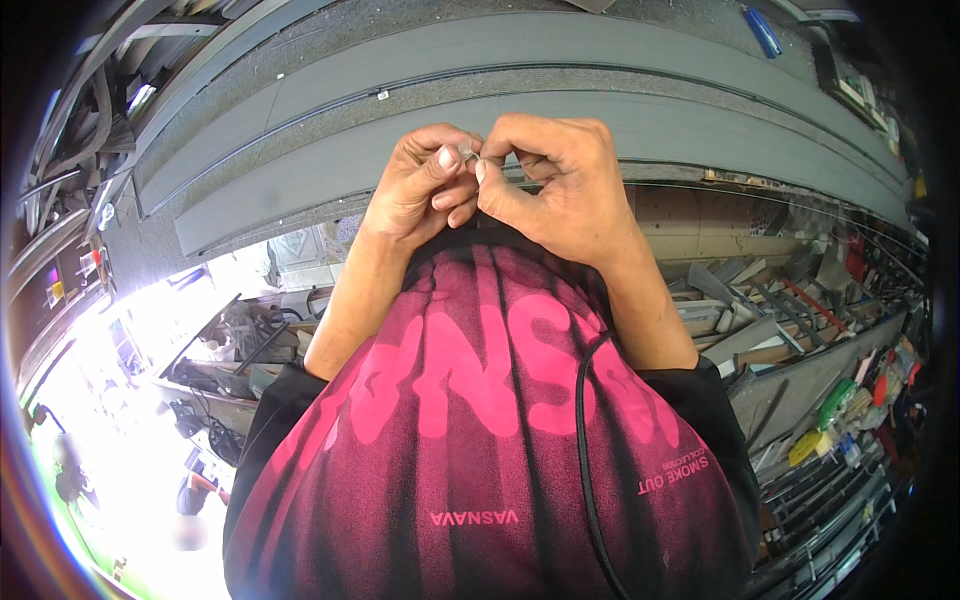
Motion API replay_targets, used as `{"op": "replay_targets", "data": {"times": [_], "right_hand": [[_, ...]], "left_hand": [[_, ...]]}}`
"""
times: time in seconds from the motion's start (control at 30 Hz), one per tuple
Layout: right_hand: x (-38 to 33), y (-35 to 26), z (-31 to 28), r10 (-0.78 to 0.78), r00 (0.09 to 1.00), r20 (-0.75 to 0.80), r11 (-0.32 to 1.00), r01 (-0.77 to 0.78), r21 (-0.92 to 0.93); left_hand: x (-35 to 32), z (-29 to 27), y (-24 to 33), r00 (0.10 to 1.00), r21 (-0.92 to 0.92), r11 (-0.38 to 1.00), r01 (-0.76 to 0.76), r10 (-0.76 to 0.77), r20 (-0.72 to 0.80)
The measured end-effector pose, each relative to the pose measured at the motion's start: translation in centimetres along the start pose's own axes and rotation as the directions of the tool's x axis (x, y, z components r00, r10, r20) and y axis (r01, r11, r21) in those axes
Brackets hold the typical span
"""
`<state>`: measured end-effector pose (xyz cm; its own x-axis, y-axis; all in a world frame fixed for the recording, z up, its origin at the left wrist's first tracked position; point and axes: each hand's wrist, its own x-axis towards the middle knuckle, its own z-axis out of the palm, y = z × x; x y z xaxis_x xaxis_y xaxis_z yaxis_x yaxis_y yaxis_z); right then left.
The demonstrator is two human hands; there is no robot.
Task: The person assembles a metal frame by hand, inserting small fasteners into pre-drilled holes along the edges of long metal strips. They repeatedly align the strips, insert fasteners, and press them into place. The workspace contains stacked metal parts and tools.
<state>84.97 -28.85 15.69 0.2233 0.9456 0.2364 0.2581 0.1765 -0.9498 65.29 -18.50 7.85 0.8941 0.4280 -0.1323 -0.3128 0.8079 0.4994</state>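
Note:
Above the near edge of a workbench, both hands meet in front of my chest. My left hand (412,190) is closed, thumb and fingers pinching a small pale, partly see-through piece (466,149); its kind is too small to make out. Fingertips and thumb of my right hand (565,185) come together at the right side of that piece. Whether the right fingers grip the same piece or another tiny part is hidden. Just beyond the hands, a long grey flat profile (700,128) lies along the bench, with a second grey profile (600,45) farther back.
A blue cylindrical object (762,32) lies at the far right. Small white bits, one a white piece (383,95), rest on the profiles. Offcuts (770,310) fill a bin below right; tangled dark scraps (240,340) sit below left. A black cord (585,450) hangs down my shirt.

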Motion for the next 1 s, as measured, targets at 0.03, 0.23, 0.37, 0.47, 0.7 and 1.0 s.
{"op": "replay_targets", "data": {"times": [0.03, 0.23, 0.37, 0.47, 0.7, 1.0], "right_hand": [[0.0, 0.1, -0.1, 0.004, 1.000, 0.003, 1.000, -0.004, -0.004], [0.0, 0.2, -0.1, 0.000, 1.000, 0.015, 1.000, 0.000, -0.002], [0.1, 0.3, -0.1, -0.004, 1.000, 0.011, 1.000, 0.004, 0.004], [0.0, 0.4, 0.0, -0.005, 1.000, 0.008, 1.000, 0.005, 0.005], [0.6, 1.5, 0.2, 0.142, 0.990, 0.000, 0.987, -0.142, -0.071], [11.2, 8.2, 5.4, 0.139, 0.982, 0.130, 0.943, -0.091, -0.321]], "left_hand": [[0.0, 0.0, 0.1, 1.000, -0.003, 1.000, 0.009, -0.009, 0.005], [0.1, 0.4, 0.3, 1.000, -0.010, 1.000, 0.019, -0.019, -0.022], [0.2, 0.6, 0.4, 0.999, 0.002, 1.000, 0.021, -0.021, -0.025], [0.1, 0.7, 0.5, 0.999, 0.015, 1.000, 0.015, -0.014, -0.041], [-0.6, -0.1, 1.1, 0.951, 0.087, 0.995, -0.055, 0.079, -0.300], [-5.1, -3.3, 2.6, 0.718, 0.113, 0.981, -0.160, 0.194, -0.669]]}}
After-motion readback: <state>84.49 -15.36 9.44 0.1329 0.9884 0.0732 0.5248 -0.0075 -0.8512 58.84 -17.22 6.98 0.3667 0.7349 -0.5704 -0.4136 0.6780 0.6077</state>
